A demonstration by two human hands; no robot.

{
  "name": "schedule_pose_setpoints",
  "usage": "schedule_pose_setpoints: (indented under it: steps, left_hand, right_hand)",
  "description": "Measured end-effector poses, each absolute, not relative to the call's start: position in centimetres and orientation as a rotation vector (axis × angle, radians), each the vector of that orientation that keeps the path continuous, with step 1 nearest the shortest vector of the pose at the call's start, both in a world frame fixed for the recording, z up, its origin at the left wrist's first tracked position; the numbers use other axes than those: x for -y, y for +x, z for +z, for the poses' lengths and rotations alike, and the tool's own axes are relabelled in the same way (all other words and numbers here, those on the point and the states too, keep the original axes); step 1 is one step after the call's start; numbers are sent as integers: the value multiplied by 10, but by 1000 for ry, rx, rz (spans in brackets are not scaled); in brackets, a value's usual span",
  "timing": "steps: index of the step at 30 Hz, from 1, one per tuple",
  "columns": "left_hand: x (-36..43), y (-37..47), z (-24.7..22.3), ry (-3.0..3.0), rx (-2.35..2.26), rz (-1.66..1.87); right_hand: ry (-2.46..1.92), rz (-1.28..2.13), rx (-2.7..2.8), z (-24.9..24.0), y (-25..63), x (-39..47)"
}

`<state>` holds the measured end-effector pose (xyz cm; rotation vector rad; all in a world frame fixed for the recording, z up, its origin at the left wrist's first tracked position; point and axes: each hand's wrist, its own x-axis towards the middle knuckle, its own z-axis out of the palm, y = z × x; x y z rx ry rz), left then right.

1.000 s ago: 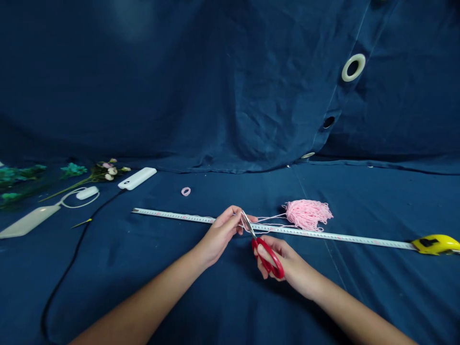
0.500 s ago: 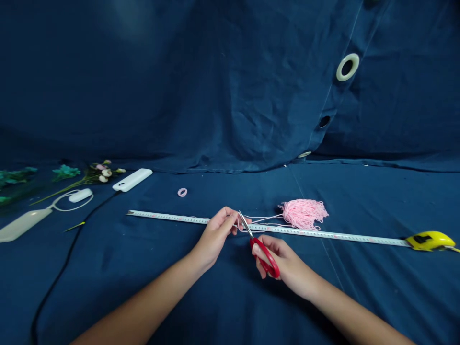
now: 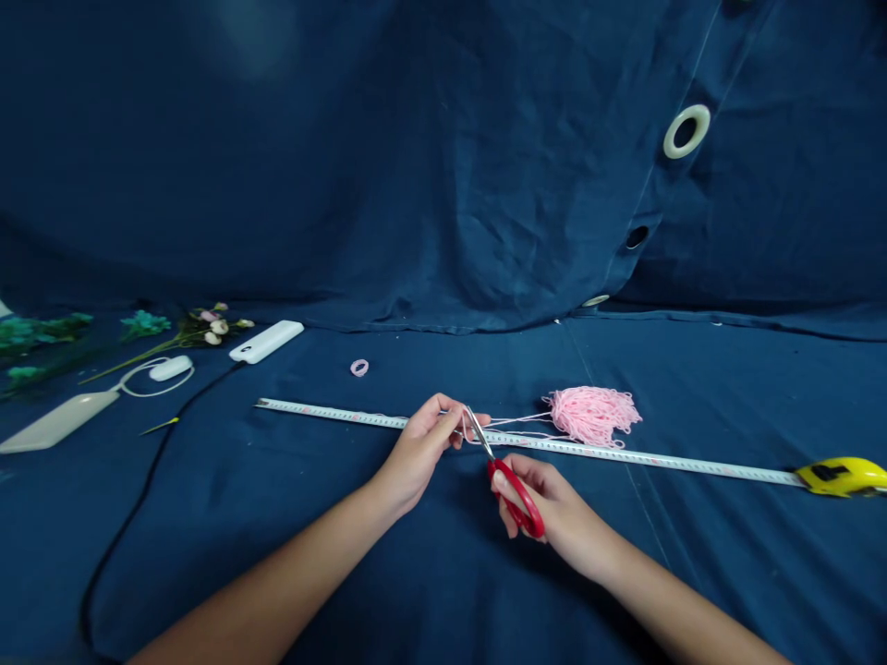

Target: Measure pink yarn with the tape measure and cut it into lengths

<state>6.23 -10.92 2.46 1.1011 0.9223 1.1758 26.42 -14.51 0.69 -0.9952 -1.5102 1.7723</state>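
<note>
Pinched between the fingertips of my left hand (image 3: 430, 439) are pink yarn strands, which run right to a bunch of pink yarn (image 3: 594, 416). My right hand (image 3: 533, 499) grips red-handled scissors (image 3: 516, 499), their blades pointing up and left beside my left fingertips. At the blades the yarn is small, and I cannot tell whether they touch it. Under both hands a tape measure's white blade (image 3: 333, 413) stretches across the cloth, with its yellow case (image 3: 842, 476) at the far right.
A small pink yarn ring (image 3: 358, 368) lies beyond the tape. To the left are a white device (image 3: 267, 342) with a black cable (image 3: 139, 503), a pale flat object with a cord (image 3: 62, 422), a yellow cable tie (image 3: 161, 427) and artificial flowers (image 3: 212, 325). A dark blue curtain (image 3: 346, 166) hangs behind.
The whole view has shifted slightly, so the background things sit a little further right. Both hands keep nearly the same pose, with the scissors still beside the yarn at my left fingertips.
</note>
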Motion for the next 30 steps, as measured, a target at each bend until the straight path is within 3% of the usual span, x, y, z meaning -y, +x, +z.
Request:
schedule_pose_setpoints:
  steps: [30]
  left_hand:
    - [109,66,18,1255,-942,1135]
  right_hand:
    - [-910,1752,1512,4,263,147]
